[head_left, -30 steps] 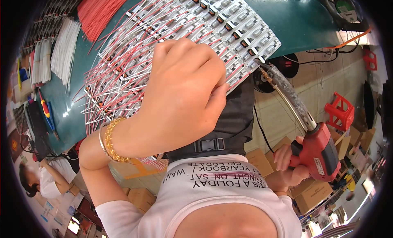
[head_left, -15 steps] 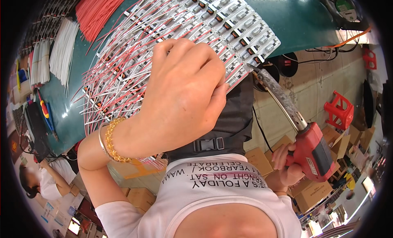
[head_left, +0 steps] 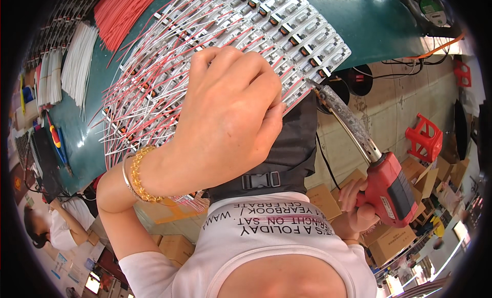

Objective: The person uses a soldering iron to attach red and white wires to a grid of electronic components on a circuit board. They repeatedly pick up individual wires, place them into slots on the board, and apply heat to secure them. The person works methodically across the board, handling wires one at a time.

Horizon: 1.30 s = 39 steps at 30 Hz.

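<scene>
My left hand (head_left: 230,113) is closed over the near part of a panel of small circuit boards (head_left: 287,29). Its fingers curl down and out of sight, so what they pinch is hidden. Many thin red and white wires (head_left: 159,85) rise from the panel on the left of that hand. In my right hand (head_left: 359,208) is the red handle of a soldering gun (head_left: 392,190). Its long metal barrel slants up to the left, and the dark tip reaches the panel's near right edge, close to my left fingers. Whether the tip touches a pad cannot be seen.
The panel lies on a green tabletop (head_left: 369,21). Bundles of red wires (head_left: 123,14) and white wires (head_left: 79,62) lie at the far left, near a red-and-yellow-handled tool (head_left: 54,136). A red stool (head_left: 424,138) and cardboard boxes (head_left: 392,244) stand right. Another person (head_left: 64,224) sits lower left.
The soldering gun and my right hand have shifted slightly left, bringing the tip a little further over the panel's edge. My left hand has barely moved.
</scene>
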### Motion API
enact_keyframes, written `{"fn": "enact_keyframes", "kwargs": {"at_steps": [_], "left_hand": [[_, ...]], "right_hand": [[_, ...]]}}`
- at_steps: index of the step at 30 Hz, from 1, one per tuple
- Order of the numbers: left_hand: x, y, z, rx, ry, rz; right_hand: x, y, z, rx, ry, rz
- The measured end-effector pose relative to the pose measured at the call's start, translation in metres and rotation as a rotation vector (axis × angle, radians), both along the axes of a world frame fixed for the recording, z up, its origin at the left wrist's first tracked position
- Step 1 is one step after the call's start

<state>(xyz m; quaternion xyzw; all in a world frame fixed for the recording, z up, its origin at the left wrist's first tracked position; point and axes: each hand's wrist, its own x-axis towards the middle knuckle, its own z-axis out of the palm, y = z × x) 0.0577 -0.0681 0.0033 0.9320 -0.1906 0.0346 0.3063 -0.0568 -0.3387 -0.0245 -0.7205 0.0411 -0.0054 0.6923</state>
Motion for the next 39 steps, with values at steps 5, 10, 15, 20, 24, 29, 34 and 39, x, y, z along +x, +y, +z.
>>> {"fn": "enact_keyframes", "kwargs": {"at_steps": [5, 10, 15, 20, 24, 29, 34, 39], "left_hand": [[0.000, 0.002, -0.001, -0.009, -0.006, 0.004], [0.001, 0.000, -0.001, -0.009, -0.013, -0.003], [0.000, 0.005, 0.004, 0.005, -0.049, 0.018], [0.025, 0.047, 0.009, 0.176, -0.258, 0.302], [0.050, 0.075, -0.006, 0.312, -0.152, 0.438], [0.065, 0.092, -0.013, 0.189, 0.084, 0.476], [0.074, 0.093, 0.000, 0.090, 0.305, 0.475], [0.075, 0.102, -0.016, 0.003, 0.151, 0.438]], "right_hand": [[0.007, -0.004, 0.001, 0.133, 0.025, 0.084], [0.020, 0.009, 0.013, 0.078, -0.008, 0.135], [0.029, 0.012, 0.006, 0.112, -0.068, 0.136], [0.043, 0.015, 0.001, 0.102, -0.147, 0.101], [0.052, 0.016, -0.003, 0.140, -0.188, 0.096], [0.057, 0.017, -0.006, 0.179, -0.202, 0.113], [0.062, 0.015, -0.006, 0.210, -0.220, 0.149], [0.065, 0.013, -0.003, 0.220, -0.226, 0.089]]}}
